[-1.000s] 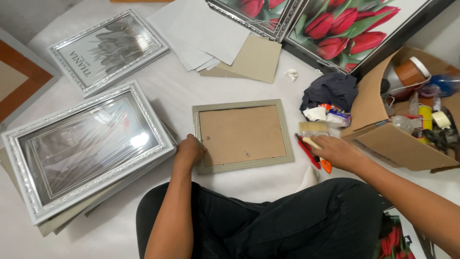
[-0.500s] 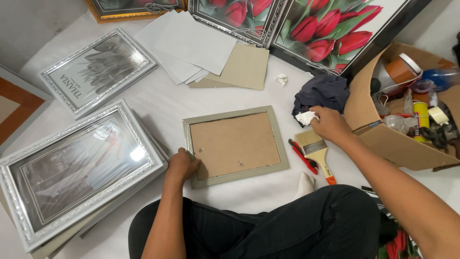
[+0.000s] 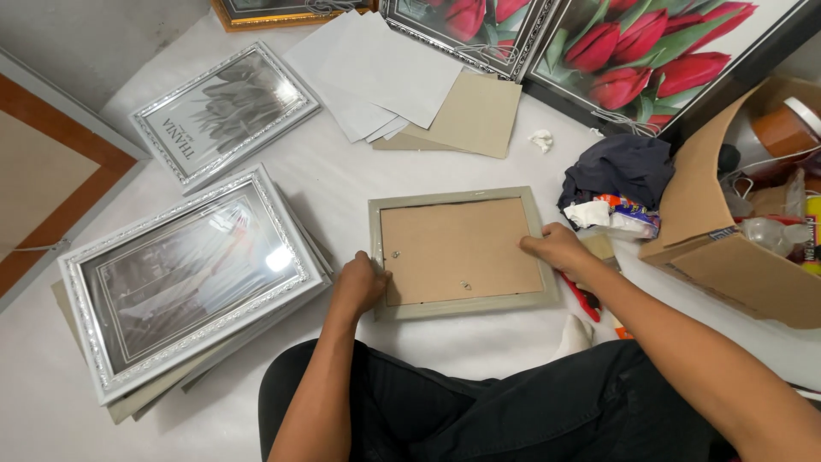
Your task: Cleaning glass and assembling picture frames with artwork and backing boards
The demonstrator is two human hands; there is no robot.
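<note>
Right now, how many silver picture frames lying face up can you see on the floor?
2: a small frame at upper left, and a large frame on a stack beside the left hand. The stack may hide more.

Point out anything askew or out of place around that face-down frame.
A crumpled paper scrap lies loose on the white sheet above the face-down frame. The cardboard box on the right is tipped on its side, contents showing.

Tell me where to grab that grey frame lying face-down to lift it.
Probably best by its two short side rails, from left and right: the grey frame lies flat, backing up. The left hand and right hand already sit on those rails, clear of the backing board.
</note>
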